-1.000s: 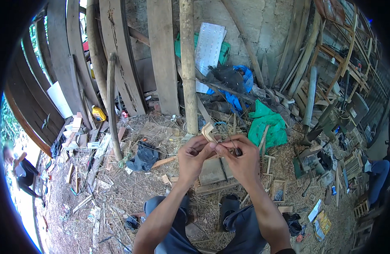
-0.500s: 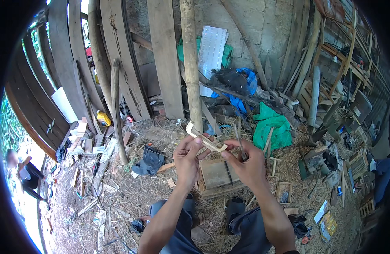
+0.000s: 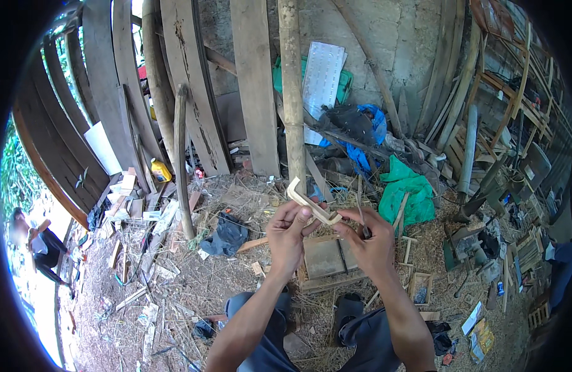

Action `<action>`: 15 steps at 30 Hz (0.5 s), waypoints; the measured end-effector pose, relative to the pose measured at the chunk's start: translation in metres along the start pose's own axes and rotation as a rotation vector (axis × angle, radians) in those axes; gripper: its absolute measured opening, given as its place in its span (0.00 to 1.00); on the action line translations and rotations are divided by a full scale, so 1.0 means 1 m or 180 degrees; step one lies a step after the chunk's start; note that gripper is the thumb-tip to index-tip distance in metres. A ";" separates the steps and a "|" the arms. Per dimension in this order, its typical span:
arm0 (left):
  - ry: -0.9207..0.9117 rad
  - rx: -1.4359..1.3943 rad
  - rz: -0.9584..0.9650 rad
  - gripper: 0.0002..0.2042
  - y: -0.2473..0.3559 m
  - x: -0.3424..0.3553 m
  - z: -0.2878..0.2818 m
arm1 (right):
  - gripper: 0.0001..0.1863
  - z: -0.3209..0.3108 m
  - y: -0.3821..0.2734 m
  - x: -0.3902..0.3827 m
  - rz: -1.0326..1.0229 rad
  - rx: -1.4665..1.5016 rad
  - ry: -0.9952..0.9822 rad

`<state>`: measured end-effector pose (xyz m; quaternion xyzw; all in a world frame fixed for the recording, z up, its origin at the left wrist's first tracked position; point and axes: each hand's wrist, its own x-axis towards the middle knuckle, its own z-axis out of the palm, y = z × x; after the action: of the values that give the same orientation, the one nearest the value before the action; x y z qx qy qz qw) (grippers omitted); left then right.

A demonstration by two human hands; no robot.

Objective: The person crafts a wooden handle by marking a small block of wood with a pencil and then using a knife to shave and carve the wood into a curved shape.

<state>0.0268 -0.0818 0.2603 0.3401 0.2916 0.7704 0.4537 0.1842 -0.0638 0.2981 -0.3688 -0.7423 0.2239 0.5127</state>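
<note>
My left hand (image 3: 285, 237) grips a pale, bracket-shaped wooden piece (image 3: 312, 203), held diagonally with its bent upper end to the left. My right hand (image 3: 371, 243) pinches near the lower end of that piece and also holds a slim metal tool with a dark handle (image 3: 366, 232), its thin shaft pointing up. Below both hands, a worn flat board (image 3: 320, 260) with a dark rod across it lies in a wooden frame on the littered ground.
A bamboo post (image 3: 293, 105) stands ahead, with a green plastic sheet (image 3: 407, 198) at right and a dark bag (image 3: 227, 232) at left. Leaning planks (image 3: 255, 87) and piled scrap wood (image 3: 503, 105) line the walls. Another person (image 3: 41, 245) is far left; blue-clad legs (image 3: 562, 273) show far right.
The wooden piece has turned from a steep, end-on angle to a diagonal showing its full length. The tool's shaft now points more upright. The view has shifted, so the surroundings sit further right.
</note>
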 end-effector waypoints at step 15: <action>-0.0069 0.0010 -0.0005 0.13 0.001 -0.002 0.005 | 0.12 -0.002 0.005 0.002 -0.0256 -0.0096 0.0101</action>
<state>0.0308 -0.0831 0.2634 0.3489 0.2881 0.7658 0.4569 0.1877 -0.0593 0.2961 -0.3498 -0.7516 0.1861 0.5273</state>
